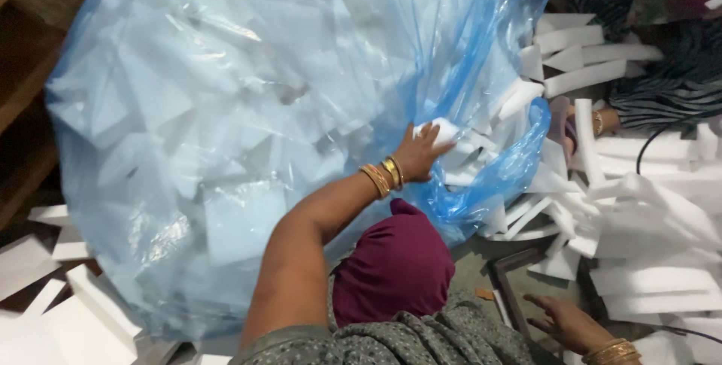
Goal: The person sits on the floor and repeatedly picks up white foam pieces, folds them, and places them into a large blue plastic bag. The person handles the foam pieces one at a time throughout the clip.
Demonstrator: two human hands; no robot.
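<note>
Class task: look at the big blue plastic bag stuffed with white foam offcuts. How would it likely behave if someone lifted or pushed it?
The blue plastic bag is probably light for its bulk, being filled with white foam pieces. Its thin, creased film looks floppy and slippery, and may tear. Where the left hand presses a piece in, the open mouth could spill.

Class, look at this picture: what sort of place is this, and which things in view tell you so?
Probably a workshop or packing area handling foam offcuts: a huge blue plastic bag stuffed with white foam pieces, and more white foam strips heaped loose on the floor.
</note>
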